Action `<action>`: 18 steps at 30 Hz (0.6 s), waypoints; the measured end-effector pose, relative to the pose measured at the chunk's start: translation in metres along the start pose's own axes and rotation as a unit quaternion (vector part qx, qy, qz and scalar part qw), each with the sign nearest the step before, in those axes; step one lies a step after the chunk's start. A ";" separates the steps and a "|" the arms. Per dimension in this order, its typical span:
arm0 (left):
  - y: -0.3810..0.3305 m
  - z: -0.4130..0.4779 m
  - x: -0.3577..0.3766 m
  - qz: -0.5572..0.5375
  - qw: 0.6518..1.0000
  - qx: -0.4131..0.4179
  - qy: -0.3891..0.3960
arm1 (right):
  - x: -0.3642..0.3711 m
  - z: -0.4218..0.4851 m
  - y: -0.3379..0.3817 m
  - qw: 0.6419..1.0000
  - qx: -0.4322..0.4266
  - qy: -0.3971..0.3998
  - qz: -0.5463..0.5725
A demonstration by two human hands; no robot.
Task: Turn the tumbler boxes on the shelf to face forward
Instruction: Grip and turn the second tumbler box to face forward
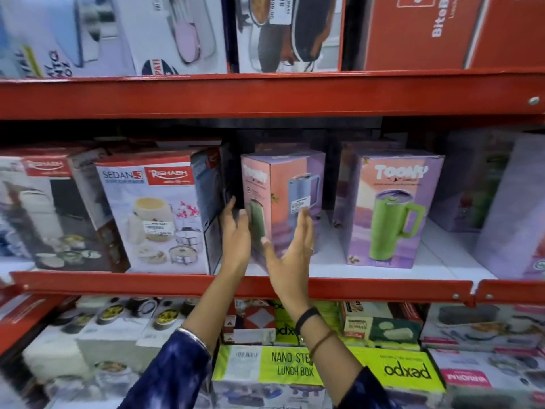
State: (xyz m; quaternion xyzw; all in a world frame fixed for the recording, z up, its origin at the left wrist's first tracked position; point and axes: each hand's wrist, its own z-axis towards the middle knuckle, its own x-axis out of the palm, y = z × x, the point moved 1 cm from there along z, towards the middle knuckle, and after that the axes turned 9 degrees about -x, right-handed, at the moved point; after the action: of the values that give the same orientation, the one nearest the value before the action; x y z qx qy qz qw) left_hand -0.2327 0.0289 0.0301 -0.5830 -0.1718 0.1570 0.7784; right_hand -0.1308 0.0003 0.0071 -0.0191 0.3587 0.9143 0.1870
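While both hands flank it with fingers spread, left hand [236,231] and right hand [295,249] bracket the angled tumbler box [283,199] upright near the shelf [383,286] front edge, corner forward.

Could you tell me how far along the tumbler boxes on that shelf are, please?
Done: the green-tumbler box faces forward. In hand: the angled tumbler box, corner outward, sits between the open left hand and right hand. Left: squaring it; the purple boxes at right are too blurred to judge.
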 end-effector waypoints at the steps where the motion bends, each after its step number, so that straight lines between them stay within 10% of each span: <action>1: 0.001 0.005 -0.001 0.005 1.000 -0.008 0.020 | 0.006 -0.001 -0.001 0.999 -0.008 -0.018 -0.029; 18: -0.021 0.001 -0.014 -0.051 0.983 -0.099 0.144 | 0.008 -0.004 -0.006 0.992 -0.010 -0.101 -0.075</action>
State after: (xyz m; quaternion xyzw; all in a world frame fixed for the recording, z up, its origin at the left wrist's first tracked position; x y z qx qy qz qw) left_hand -0.2441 0.0177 0.0493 -0.6642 -0.1019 0.0133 0.7405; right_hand -0.1369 0.0039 -0.0009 0.0444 0.3266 0.8984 0.2903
